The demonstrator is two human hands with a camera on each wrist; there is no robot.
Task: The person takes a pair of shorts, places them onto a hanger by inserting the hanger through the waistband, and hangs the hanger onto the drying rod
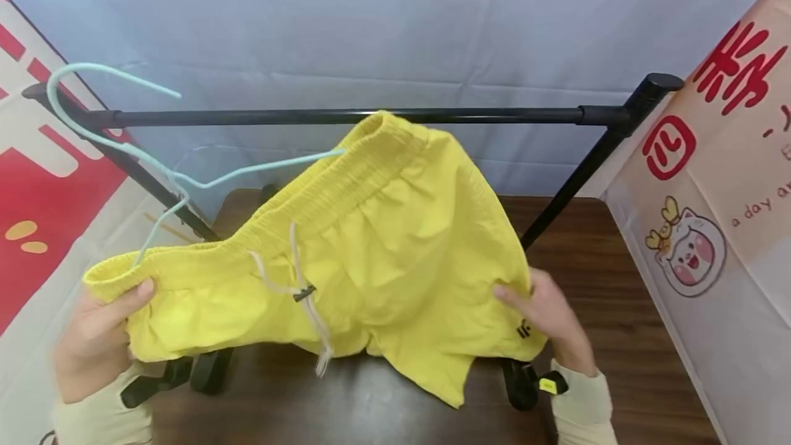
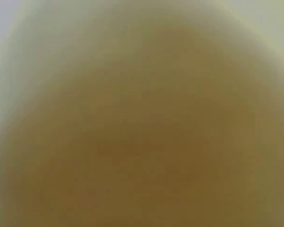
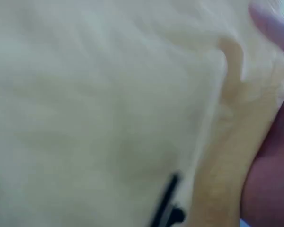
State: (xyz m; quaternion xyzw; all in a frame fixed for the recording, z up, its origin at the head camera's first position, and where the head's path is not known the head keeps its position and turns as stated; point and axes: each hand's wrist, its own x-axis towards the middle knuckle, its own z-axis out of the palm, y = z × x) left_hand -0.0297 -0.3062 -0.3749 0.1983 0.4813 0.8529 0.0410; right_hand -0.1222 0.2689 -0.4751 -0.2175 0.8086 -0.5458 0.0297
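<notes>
Yellow shorts [image 1: 395, 246] with an elastic waistband hang stretched between my two hands in the head view. A pale drawstring [image 1: 318, 325] with a dark toggle dangles at their front. My left hand [image 1: 101, 335] grips the waistband's left end, thumb in front. At the right leg's outer edge, my right hand [image 1: 546, 311] holds the fabric with its thumb over the front, beside a small black print [image 1: 524, 329]. A light blue hanger [image 1: 167, 172] has both arm ends tucked inside the waistband, its hook up at the left. Only brownish blur fills the left wrist view.
Behind the shorts runs a black rack bar [image 1: 259, 117] on slanted black posts. The rack stands on a dark wooden table [image 1: 618, 335]. Printed cloths flank both sides, and a pale blue curtain [image 1: 395, 26] hangs at the back.
</notes>
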